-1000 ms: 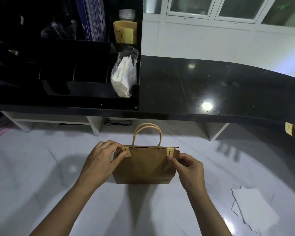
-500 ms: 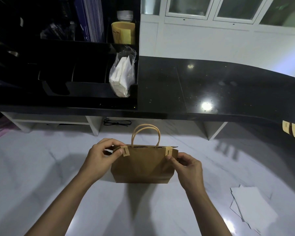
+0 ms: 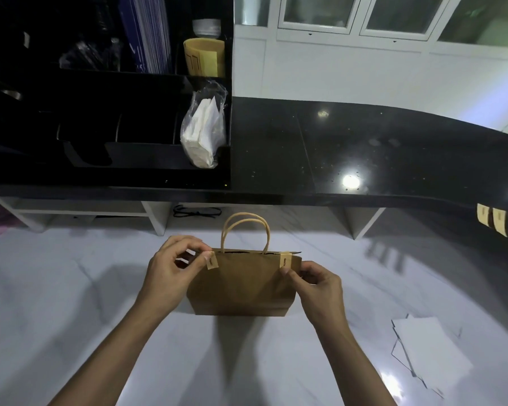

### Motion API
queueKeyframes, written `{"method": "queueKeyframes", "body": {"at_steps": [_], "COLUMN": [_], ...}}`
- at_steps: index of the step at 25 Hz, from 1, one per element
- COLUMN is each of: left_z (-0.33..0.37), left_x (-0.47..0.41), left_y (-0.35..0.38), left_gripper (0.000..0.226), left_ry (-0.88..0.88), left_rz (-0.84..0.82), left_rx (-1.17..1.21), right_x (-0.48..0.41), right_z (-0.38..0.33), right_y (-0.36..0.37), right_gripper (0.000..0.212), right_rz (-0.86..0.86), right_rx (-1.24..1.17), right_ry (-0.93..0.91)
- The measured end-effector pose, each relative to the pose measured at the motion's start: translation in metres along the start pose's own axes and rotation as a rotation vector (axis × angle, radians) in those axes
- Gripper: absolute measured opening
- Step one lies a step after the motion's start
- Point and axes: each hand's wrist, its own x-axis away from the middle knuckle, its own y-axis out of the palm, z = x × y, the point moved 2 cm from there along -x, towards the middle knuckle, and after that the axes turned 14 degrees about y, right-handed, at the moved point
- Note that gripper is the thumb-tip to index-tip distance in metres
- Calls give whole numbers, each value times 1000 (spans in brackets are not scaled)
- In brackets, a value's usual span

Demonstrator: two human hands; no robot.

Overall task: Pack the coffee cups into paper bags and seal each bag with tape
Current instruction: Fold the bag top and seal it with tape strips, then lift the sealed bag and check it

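A brown paper bag (image 3: 241,285) with twisted paper handles (image 3: 245,232) stands upright on the white marble counter (image 3: 71,303). Two tan tape strips fold over its closed top edge, the left strip (image 3: 212,261) and the right strip (image 3: 285,260). My left hand (image 3: 173,268) pinches the bag's top left corner at the left strip. My right hand (image 3: 317,285) pinches the bag's upper right side just below the right strip. No coffee cup shows; the bag's inside is hidden.
A raised black counter (image 3: 364,153) runs behind the bag, with three spare tape strips (image 3: 499,222) stuck on its right edge. A black organiser holds a bag of napkins (image 3: 204,130) and a roll of tape (image 3: 204,57). White papers (image 3: 428,356) lie at the right.
My left fingers have lifted off the bag's side and now pinch the top left corner by the tape strip. The right hand has barely moved.
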Motion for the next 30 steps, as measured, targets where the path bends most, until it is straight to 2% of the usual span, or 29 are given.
{"method": "queueKeyframes", "body": {"at_steps": [2,4,7,9,13,17,23,27,30], "left_z": [-6,-16,-32,-39,-35,-28,-5,10,15], "left_x": [9,20,34,39,48,49,51,54,56], "left_y": [4,9,14,16,21,20,22,26,26], "left_gripper": [45,71,84,87,79,85,87,89,91], "left_ry": [-77,-166,-279,-342,-374,-361,-232,-190,-160], "left_rz": [-11,-66,-77,-76,-83,-84,-93,-120,-156], "left_rx": [27,55,42,34,118,160,186,236,256], "right_x": [2,1,-1,1,11,21,42,58,71], "right_z": [1,8,26,37,41,38,25,21,19], "right_y": [-2,-4,-4,-1,6,8,3,-3,-5], "right_gripper": [7,19,48,55,53,45,59,83,84], "right_rz": [-20,-17,-46,-112,-183,-137,-71,39,97], "right_rx": [39,102,131,142,223,226,142,121,141], "right_ry": [-16,15,154,218,221,155,28,18,2]}}
